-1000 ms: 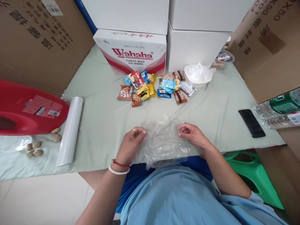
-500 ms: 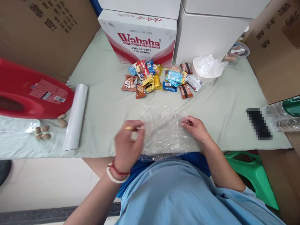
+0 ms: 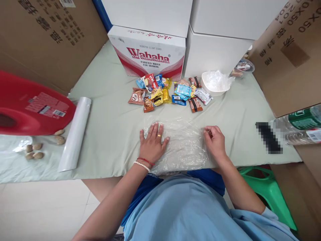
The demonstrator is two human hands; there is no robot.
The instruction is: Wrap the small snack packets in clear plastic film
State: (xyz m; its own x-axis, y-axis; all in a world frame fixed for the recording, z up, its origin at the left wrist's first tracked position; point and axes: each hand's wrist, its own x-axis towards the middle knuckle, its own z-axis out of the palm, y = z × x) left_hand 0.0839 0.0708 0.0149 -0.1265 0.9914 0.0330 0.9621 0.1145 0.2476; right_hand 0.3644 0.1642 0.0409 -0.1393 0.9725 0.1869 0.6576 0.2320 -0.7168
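Observation:
A crinkled sheet of clear plastic film (image 3: 185, 147) lies spread on the cloth in front of me, reaching to the table's front edge. My left hand (image 3: 153, 142) rests flat on its left part, fingers spread, palm down. At the film's right edge, my right hand (image 3: 215, 140) is closed with thumb and forefinger pinched together on it. Just beyond the film is a pile of wrapped snacks (image 3: 156, 93), and beside it a second group of snack packets (image 3: 189, 95).
Behind the snacks stand a Wahaha carton (image 3: 150, 55) and white boxes (image 3: 215, 50). A white bowl (image 3: 215, 88) holds crumpled clear plastic. On the left are a white roll (image 3: 75, 134), a red jug (image 3: 37, 103) and several walnuts (image 3: 37, 146). Plastic bottles (image 3: 303, 120) lie at right.
My left hand has gone from a raised, curled grip to lying flat on the film. My right hand stays at the right edge. The view has shifted slightly.

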